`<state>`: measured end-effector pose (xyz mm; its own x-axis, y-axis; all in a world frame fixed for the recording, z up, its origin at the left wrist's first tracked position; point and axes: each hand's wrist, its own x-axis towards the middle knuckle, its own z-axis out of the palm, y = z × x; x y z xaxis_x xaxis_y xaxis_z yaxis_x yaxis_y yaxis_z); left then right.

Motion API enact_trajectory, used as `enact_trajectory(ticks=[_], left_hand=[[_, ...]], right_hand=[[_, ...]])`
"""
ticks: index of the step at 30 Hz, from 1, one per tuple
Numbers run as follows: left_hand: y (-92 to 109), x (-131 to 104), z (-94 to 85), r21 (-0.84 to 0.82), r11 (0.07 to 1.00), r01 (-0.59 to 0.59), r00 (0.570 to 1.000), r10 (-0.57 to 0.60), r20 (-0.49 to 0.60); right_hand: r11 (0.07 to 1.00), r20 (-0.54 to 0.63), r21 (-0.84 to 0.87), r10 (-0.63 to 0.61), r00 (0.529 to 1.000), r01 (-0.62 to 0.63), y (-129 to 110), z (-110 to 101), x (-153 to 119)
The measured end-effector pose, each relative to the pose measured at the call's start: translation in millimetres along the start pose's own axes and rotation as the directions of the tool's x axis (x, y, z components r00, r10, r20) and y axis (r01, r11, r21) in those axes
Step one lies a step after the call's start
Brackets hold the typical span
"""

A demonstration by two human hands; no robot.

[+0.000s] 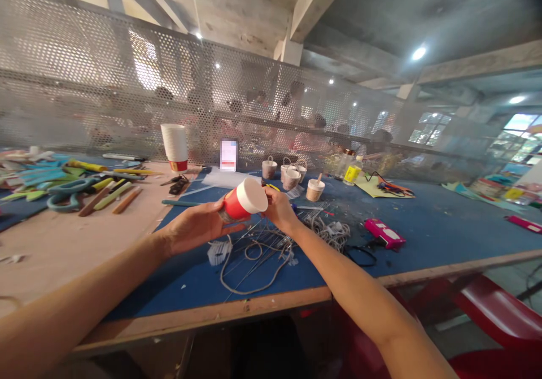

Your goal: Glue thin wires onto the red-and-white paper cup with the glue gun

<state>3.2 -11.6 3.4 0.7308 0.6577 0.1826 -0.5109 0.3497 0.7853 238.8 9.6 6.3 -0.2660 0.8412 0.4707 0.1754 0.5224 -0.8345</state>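
Note:
My left hand (199, 227) is closed around the lower end of a red and white paper cup (241, 201), tilted with its white mouth toward the right. Right beside the cup's rim is my right hand (277, 207), its fingers curled together; whatever they pinch is hidden. Below the hands, a loose grey cord (254, 293) loops over the blue table mat (169, 288), among thin metal wires (254, 249). A tangled heap of the same cord (334, 229) lies to the right of my right wrist.
Stacked paper cups (174, 144) stand at the back left, near a propped phone (229, 156). Small cord-handled buckets (291, 178) and a cup with a stick (315, 190) stand behind my hands. Scissors (70, 192) lie left; a magenta box (384, 233) lies right. A perforated screen (237, 96) closes off the back.

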Motion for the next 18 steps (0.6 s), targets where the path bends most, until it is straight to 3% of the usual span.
enact_trajectory(ticks=[5,14,18], left_hand=[[0,-1,-4.1,0.002,1.0,0.019,1.0,-0.019,0.025],[5,-1,-0.9,0.03,0.999,-0.029,0.996,0.031,-0.087],[0,-1,-1.8,0.031,0.999,0.012,1.0,-0.011,-0.026]], right_hand=[[0.999,-0.028,-0.009,0.049,0.998,-0.05,-8,-1,0],[1.0,0.0,0.017,-0.001,1.0,0.001,6,-3,2],[0.998,-0.009,-0.047,-0.035,0.999,0.034,1,-2,1]])
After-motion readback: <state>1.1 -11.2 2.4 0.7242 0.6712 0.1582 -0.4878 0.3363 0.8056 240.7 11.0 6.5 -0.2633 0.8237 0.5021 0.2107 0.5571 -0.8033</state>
